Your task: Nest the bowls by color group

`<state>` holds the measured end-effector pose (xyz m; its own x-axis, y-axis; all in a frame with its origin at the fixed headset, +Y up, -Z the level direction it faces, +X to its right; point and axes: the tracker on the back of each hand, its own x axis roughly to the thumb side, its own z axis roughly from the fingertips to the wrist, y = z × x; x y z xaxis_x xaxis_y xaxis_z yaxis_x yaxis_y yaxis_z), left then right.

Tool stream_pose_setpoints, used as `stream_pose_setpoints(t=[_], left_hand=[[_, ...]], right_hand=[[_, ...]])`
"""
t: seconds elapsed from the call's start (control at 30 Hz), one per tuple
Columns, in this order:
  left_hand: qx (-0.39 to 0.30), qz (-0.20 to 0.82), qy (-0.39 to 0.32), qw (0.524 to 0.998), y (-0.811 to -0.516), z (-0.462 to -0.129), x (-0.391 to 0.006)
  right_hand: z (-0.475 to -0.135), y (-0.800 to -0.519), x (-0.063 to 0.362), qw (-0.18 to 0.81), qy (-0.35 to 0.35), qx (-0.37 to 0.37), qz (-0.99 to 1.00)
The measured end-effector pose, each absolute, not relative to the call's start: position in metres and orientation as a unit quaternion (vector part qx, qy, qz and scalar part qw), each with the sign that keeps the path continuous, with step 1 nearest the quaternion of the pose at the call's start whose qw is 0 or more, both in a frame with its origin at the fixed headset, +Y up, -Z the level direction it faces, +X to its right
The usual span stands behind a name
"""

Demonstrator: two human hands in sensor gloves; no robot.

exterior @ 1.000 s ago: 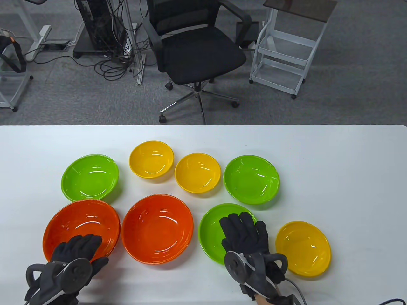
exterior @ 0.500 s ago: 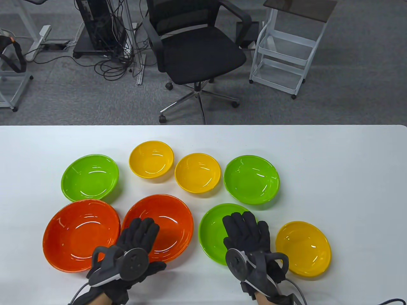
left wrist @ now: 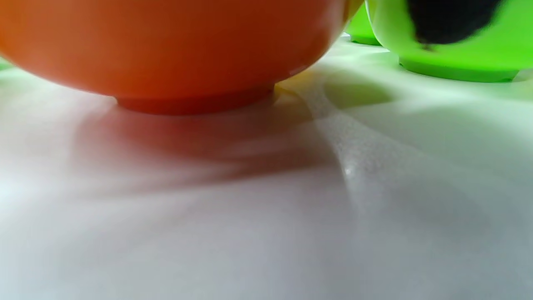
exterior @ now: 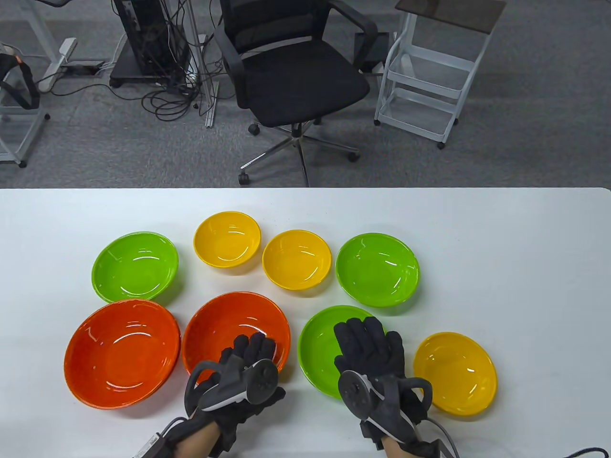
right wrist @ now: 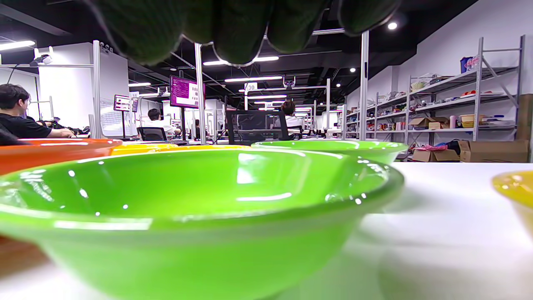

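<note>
Two orange bowls stand side by side at the front left: one on the left [exterior: 119, 353], one in the middle [exterior: 229, 324]. My left hand [exterior: 255, 350] lies over the middle bowl's near right rim, fingers curled into it. The left wrist view shows this bowl [left wrist: 166, 46] standing on the table. Three green bowls stand apart, at the left [exterior: 135, 267], back right [exterior: 377, 269] and front [exterior: 317, 348]. My right hand [exterior: 370, 341] hovers spread over the front green bowl [right wrist: 187, 196], its fingers [right wrist: 233, 29] above the rim. Three yellow bowls stand singly [exterior: 227, 238] [exterior: 296, 259] [exterior: 456, 372].
All the bowls sit on a white table [exterior: 525, 267], with bare surface at the right and along the far edge. An office chair [exterior: 296, 71] and a white cart [exterior: 429, 81] stand on the floor beyond the table.
My left hand has moved right, from the left orange bowl's near rim to the middle orange bowl's near right rim. The right hand and all the bowls have stayed put.
</note>
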<state>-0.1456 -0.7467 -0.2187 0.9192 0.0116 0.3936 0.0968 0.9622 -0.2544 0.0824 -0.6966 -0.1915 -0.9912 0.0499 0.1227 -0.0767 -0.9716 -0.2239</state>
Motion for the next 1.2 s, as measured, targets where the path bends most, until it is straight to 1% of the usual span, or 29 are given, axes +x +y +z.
stream_pose_setpoints(t=[0.07, 0.13, 0.17, 0.2, 0.27, 0.37, 0.5, 0.6, 0.67, 0.77, 0.87, 0.93, 1.03, 1.2], left_hand=[[-0.137, -0.013, -0.208, 0.968, -0.747, -0.218, -0.145], [-0.118, -0.039, -0.219, 0.968, -0.746, -0.215, -0.142], [-0.104, -0.051, -0.219, 0.969, -0.745, -0.213, -0.141], [-0.073, -0.064, -0.22, 0.971, -0.744, -0.211, -0.14], [-0.052, -0.07, -0.223, 0.971, -0.74, -0.208, -0.141], [-0.039, -0.021, -0.22, 0.974, -0.727, -0.208, -0.148], [-0.011, 0.053, -0.207, 0.977, -0.699, -0.208, -0.161], [0.026, 0.069, -0.205, 0.976, -0.677, -0.205, -0.174], [0.05, 0.084, -0.202, 0.974, -0.664, -0.202, -0.187], [0.076, 0.149, -0.181, 0.969, -0.645, -0.199, -0.215], [0.083, 0.18, -0.148, 0.969, -0.634, -0.197, -0.243], [0.085, 0.169, -0.135, 0.973, -0.631, -0.195, -0.257], [0.084, 0.124, -0.111, 0.982, -0.631, -0.191, -0.277], [0.055, 0.049, -0.063, 0.995, -0.651, -0.193, -0.306]], right_hand=[[-0.191, -0.697, 0.082, 0.033, -0.115, 0.059, 0.991], [-0.191, -0.697, 0.082, 0.035, -0.118, 0.06, 0.991], [-0.19, -0.697, 0.082, 0.035, -0.119, 0.06, 0.99], [-0.19, -0.696, 0.082, 0.036, -0.123, 0.059, 0.99], [-0.189, -0.696, 0.082, 0.039, -0.125, 0.06, 0.99], [-0.189, -0.696, 0.083, 0.042, -0.124, 0.06, 0.99], [-0.189, -0.697, 0.084, 0.047, -0.123, 0.058, 0.99], [-0.188, -0.697, 0.087, 0.051, -0.122, 0.055, 0.99], [-0.188, -0.697, 0.088, 0.054, -0.122, 0.053, 0.99], [-0.188, -0.697, 0.089, 0.057, -0.123, 0.051, 0.989], [-0.188, -0.697, 0.089, 0.058, -0.122, 0.052, 0.99], [-0.188, -0.697, 0.089, 0.058, -0.121, 0.052, 0.989], [-0.188, -0.697, 0.089, 0.057, -0.122, 0.054, 0.989], [-0.187, -0.697, 0.088, 0.057, -0.122, 0.055, 0.989]])
